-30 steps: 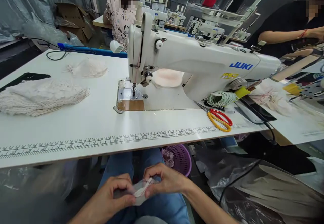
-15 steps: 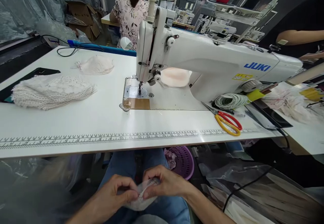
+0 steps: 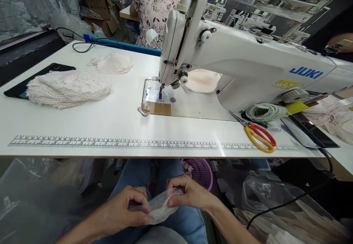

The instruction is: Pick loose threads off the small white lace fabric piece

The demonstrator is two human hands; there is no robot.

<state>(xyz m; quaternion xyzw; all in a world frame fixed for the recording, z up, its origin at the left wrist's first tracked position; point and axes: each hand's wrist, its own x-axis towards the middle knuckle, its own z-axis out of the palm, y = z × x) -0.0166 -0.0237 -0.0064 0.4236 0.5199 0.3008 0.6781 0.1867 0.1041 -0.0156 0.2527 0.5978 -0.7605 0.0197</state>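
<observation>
A small, crumpled piece of sheer white lace fabric [image 3: 161, 209] lies bunched over the lap, below the table edge.

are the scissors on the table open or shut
Shut: the scissors lie flat with blades together, red and yellow handle loops side by side.

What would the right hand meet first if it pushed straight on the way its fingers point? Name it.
The left hand. The right hand points leftward across the lap, and both pinch the same small lace piece between them, so the lace, then those fingers, lie directly ahead.
</observation>
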